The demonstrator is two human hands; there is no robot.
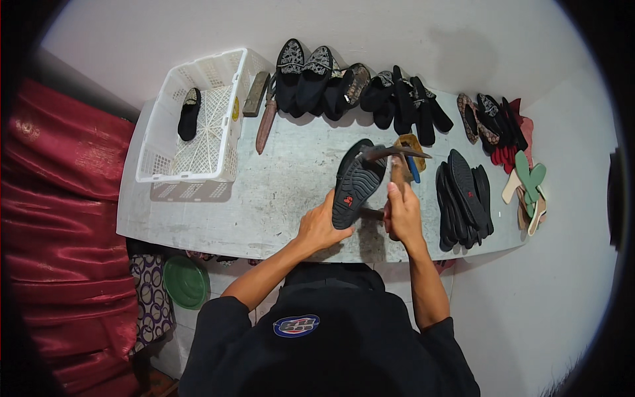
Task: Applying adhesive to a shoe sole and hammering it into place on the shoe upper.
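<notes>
My left hand (319,221) grips the heel end of a black shoe (357,192), whose ridged sole with a small red mark is turned up toward me. My right hand (405,215) is closed round the wooden handle of a hammer (401,153). The dark metal head, tapering to a point on the right, lies across the toe end of the sole; whether it touches cannot be made out. Behind the hammer, partly hidden, is a small yellowish container (411,143) with something blue by it. Both hands are over the near part of the grey table (264,198).
At the left stands a white plastic basket (192,177) with one shoe (190,114) inside. A knife (266,122) and a grey block (256,94) lie beside it. Black patterned shoes (315,76) line the wall. Black soles (467,192) and green insoles (529,175) lie right.
</notes>
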